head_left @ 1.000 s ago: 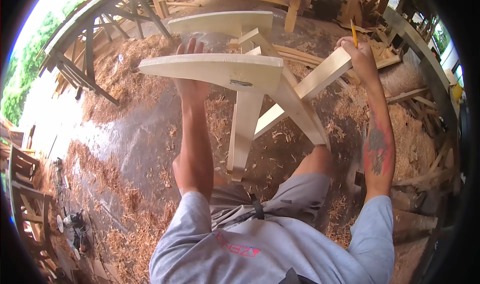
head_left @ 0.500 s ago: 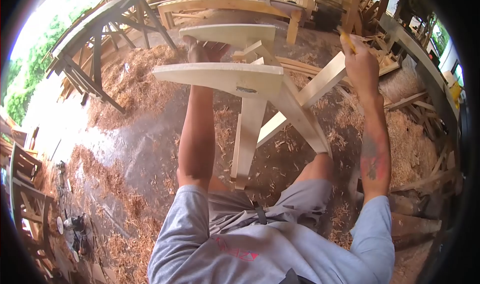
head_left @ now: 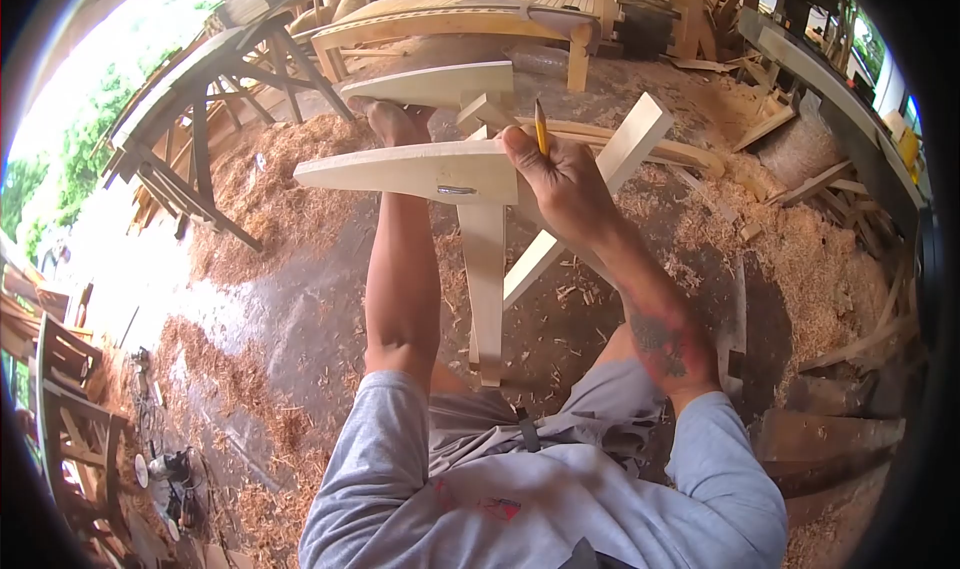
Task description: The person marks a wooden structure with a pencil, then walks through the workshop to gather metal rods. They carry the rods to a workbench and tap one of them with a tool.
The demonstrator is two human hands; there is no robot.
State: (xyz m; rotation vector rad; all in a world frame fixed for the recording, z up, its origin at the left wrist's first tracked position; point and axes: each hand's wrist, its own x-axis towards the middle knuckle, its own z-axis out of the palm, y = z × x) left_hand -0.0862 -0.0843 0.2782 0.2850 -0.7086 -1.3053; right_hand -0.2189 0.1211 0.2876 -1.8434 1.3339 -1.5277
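Beneath the right hand [head_left: 565, 184], which pinched a pencil [head_left: 541, 127] upright, lay the near tapered board [head_left: 410, 172] of the wooden frame [head_left: 487, 259], its long axis running leftward; the left hand [head_left: 397, 121] gripped behind that board, farther off.

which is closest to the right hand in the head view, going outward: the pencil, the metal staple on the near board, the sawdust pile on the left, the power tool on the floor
1. pencil, held in the right hand.
2. metal staple, on the near board, just left of the hand.
3. sawdust pile, farther left on the floor.
4. power tool, far lower left.
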